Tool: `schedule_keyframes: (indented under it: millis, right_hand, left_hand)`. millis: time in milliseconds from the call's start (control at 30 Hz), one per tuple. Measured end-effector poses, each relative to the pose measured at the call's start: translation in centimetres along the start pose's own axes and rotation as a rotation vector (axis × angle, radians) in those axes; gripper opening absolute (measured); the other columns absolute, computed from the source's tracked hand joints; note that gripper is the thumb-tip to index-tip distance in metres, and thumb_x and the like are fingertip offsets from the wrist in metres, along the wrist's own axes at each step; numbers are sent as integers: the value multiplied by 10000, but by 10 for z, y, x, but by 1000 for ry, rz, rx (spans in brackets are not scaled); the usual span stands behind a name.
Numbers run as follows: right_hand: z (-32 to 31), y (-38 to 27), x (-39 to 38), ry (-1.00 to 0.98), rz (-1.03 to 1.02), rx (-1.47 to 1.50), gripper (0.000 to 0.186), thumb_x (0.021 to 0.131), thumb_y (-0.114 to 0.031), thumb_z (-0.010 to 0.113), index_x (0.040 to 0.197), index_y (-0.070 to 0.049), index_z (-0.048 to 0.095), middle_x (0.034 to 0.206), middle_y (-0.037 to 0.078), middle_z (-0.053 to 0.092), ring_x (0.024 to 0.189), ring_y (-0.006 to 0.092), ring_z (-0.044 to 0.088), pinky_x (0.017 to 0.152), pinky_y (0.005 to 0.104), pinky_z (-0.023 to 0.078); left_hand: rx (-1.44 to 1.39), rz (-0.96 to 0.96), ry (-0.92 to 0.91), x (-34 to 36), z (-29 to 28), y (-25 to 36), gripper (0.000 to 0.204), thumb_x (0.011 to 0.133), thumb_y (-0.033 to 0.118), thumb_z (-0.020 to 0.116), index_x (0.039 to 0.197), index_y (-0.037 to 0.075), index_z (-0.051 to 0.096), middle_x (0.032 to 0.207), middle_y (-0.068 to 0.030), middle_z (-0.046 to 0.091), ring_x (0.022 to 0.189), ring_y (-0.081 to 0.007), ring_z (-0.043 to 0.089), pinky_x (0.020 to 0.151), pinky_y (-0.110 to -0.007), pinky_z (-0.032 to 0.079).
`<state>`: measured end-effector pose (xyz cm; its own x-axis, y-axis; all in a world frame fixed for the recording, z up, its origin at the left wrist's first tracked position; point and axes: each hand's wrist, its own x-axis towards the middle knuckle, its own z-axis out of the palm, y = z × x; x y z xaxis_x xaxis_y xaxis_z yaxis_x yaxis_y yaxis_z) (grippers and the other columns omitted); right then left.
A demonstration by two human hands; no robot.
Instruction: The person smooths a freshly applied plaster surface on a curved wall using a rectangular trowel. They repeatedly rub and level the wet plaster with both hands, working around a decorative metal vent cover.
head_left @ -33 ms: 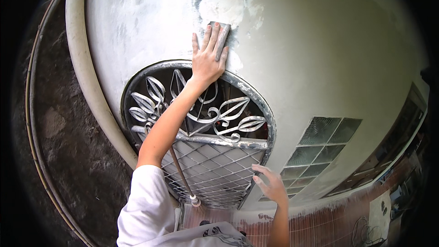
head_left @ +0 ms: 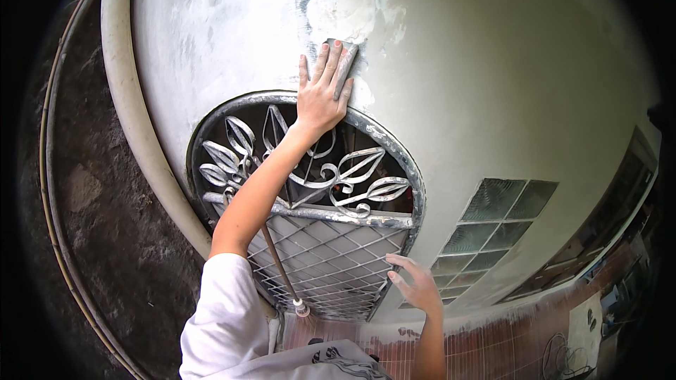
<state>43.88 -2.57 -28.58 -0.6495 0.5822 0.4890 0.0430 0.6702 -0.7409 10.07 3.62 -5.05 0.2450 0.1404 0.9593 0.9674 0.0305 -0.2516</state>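
Observation:
My left hand (head_left: 320, 98) is pressed to the white plastered wall (head_left: 225, 42), its fingers over a grey sanding pad (head_left: 346, 67), just above an arched metal grille (head_left: 370, 158) with leaf and scroll bars and flaking paint. Grey patches and white filler mark the wall around the pad. Lower right, my right hand (head_left: 414, 285) is raised beside the diamond lattice (head_left: 327, 253), fingers apart and slightly curled, holding nothing. A thin brown pole (head_left: 278, 260) with a white end hangs over the lattice, partly behind my left arm.
A pale pipe (head_left: 127, 98) runs down the left, beside dark rough ground (head_left: 91, 190) and thinner lines. Right are glass-block panes (head_left: 493, 200) and a dark framed opening (head_left: 598, 211). Red tiles (head_left: 486, 341) lie below, with a pale board (head_left: 584, 331) and cables.
My left hand and the grey pad have slid slightly down the wall. My right hand has shifted very slightly left.

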Motion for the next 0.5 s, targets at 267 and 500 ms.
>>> schedule_keyframes:
  millis: [267,500]
  right_hand:
    - [23,0,1,-34,80,43,322,952,-185,659,1236,-33,651,1218,144,693,1146,283,652,1000,365,472]
    - [31,6,-28,19,163,70,334,959,-248,654,1225,-46,659,1187,143,705,1116,298,665,983,367,474]
  left_hand:
    - [123,60,40,54,5,-28,556,1006,325,479,1543,211,390,1614,-34,346,1493,-243,305,1206,-595,98]
    - [91,37,-143,-6,-12,-24,563,1007,327,473,1554,242,372,1628,-20,318,1506,-233,278,1216,-582,82]
